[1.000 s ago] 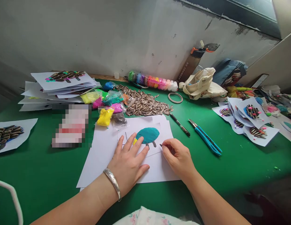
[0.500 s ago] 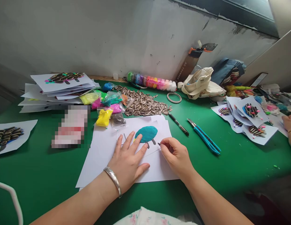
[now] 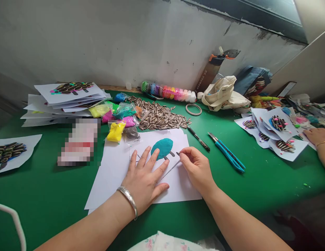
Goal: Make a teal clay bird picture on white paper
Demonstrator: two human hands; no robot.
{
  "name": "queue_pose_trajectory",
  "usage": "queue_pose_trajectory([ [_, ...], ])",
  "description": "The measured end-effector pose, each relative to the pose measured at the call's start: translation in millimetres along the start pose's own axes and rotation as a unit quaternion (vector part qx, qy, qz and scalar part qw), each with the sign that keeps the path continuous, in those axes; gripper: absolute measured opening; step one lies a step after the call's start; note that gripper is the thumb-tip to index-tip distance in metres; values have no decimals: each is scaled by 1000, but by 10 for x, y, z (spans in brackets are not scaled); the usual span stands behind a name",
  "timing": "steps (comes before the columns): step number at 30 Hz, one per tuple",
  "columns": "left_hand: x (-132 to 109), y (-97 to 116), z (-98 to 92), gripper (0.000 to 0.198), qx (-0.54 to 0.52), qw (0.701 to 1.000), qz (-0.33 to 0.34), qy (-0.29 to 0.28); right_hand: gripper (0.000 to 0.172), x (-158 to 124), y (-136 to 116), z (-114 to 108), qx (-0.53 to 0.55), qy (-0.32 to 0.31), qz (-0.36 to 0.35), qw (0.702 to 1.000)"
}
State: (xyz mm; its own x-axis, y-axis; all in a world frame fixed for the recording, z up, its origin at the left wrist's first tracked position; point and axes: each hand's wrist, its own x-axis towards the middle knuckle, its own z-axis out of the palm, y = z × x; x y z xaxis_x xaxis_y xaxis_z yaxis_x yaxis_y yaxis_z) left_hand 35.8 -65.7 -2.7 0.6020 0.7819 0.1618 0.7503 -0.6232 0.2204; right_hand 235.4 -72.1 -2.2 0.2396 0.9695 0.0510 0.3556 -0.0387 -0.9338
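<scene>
Looking down from the head-worn camera, the view centres on two bare forearms reaching over a green table (image 3: 47,184). The left hand (image 3: 143,174) lies open and flat, its fingers spread on a white paper sheet (image 3: 175,139), with a silver bangle (image 3: 128,202) on the wrist. Its fingertips sit just below a teal clay oval (image 3: 162,148) stuck to the sheet. Two short grey stubs (image 3: 172,153) project from the oval's lower edge.

The right hand (image 3: 197,170) is closed in a careful pinch, gripping a small dark grey piece (image 3: 177,153) between thumb and forefinger; whether it is clay or a seed is too small to tell. The piece sits just beside the oval, not touching it. The flat left hand steadies the paper, which seems right for such fine placing, and the pinch keeps the piece's tip visible.

Beyond the paper lie a heap of striped sunflower seeds (image 3: 162,118), a bag of yellow clay (image 3: 116,131), a black pen (image 3: 198,138) and a blue utility knife (image 3: 227,152). At far right, another person's hand (image 3: 318,136) rests near seed-decorated cards (image 3: 279,130).
</scene>
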Motion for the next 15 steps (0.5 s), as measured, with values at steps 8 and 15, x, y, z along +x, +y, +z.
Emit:
queue_pose_trajectory([
  [8,-39,-8,49,51,2,1000,17,-10,8,-225,-79,56,14,-62,4,998],
  [15,-33,-2,44,48,3,1000,23,-7,5,-55,-55,-107,-2,32,-28,999],
])
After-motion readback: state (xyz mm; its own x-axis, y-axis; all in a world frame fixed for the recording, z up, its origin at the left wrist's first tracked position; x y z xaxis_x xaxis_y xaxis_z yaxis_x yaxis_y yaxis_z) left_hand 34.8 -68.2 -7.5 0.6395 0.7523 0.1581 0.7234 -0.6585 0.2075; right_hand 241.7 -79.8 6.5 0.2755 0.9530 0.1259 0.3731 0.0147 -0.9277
